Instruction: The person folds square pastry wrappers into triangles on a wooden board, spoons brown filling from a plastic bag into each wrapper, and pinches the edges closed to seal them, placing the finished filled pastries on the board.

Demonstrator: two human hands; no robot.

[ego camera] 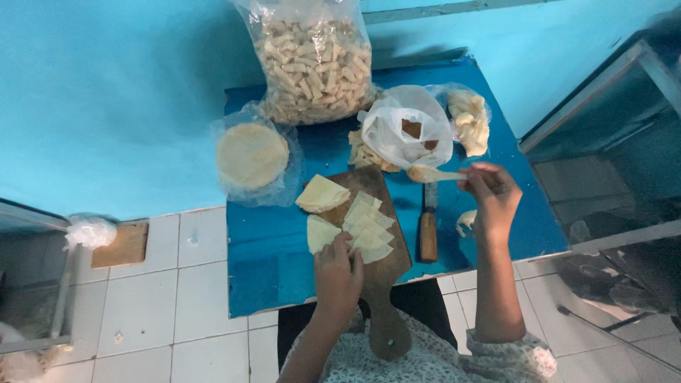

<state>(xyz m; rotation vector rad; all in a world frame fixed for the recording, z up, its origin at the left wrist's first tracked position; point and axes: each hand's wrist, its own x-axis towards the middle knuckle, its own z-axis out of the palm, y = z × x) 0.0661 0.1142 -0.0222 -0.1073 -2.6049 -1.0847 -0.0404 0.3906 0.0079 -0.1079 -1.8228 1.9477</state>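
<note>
Pressing down with my left hand (338, 273), fingers flat and open, I keep the cut wrapper pieces (369, 228) from sliding on the wooden board (383, 273) in the middle of the frame. My right hand (491, 195) pinches a spoon (433, 174) by its handle, held near the white bag (406, 128) above. A knife (428, 227) lies on the blue surface (269, 255) beside the board.

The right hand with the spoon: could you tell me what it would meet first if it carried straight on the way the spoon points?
Probably the white bag: the right hand points its spoon left, toward the bag's lower edge, though height is unclear.
</note>
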